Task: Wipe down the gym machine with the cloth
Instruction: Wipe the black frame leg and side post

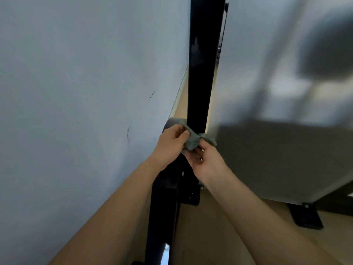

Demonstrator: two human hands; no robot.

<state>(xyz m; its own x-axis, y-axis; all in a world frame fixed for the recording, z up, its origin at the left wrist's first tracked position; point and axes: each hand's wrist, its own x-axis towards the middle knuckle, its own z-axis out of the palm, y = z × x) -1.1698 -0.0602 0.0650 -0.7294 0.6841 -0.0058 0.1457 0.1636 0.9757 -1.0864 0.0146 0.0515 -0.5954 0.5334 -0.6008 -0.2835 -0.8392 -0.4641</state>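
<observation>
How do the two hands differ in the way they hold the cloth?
The left hand is higher, left of the black post; the right hand is lower, to its right. The left thumb lies on top of the cloth; the right fingers curl beneath it. Both grip the same cloth.

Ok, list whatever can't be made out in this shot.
All in the head view:
- Back of the black post: hidden by the post itself, so it is unclear whether the cloth goes round it.
- Post's top: cut off by the upper edge.
- Large pale shape at right: blurred, unidentifiable.
- Post surface being wiped: covered by the cloth, left hand and right hand.
</observation>
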